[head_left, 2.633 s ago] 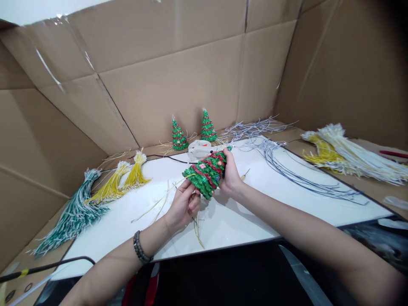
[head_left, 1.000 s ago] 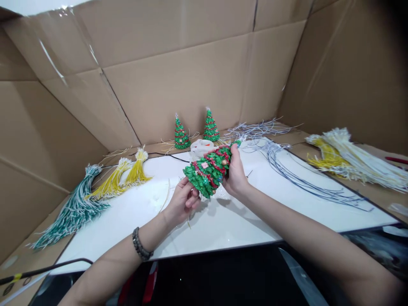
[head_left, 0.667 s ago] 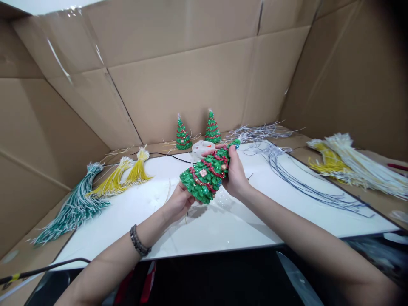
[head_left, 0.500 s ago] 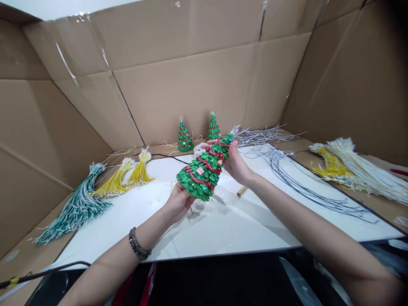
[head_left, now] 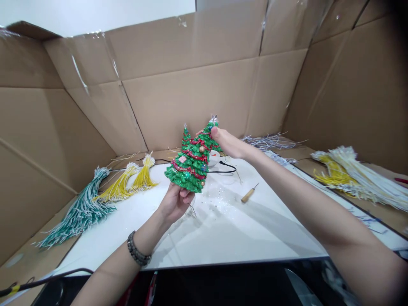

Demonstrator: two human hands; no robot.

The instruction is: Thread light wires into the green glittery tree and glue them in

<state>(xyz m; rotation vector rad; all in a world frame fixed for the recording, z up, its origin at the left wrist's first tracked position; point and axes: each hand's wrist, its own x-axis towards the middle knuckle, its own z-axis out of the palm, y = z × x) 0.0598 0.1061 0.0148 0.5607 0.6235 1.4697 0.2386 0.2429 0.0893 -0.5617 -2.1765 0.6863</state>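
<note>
The left hand (head_left: 176,203) grips a tilted Christmas tree figurine (head_left: 190,163) underneath; the right hand (head_left: 228,142) clasps it near the top.

At frame centre, my left hand (head_left: 174,205) is under a tree (head_left: 190,165), my right hand (head_left: 231,143) at its top, two other trees (head_left: 185,137) behind. An awl (head_left: 247,196) lies on the board (head_left: 239,238), right of centre; wire bundles (head_left: 366,180) sit mid-left and mid-right.

Left hand (head_left: 176,205) low, fingers (head_left: 188,198) curled, right hand (head_left: 232,144) higher, both arms (head_left: 296,191) extended forward
</note>
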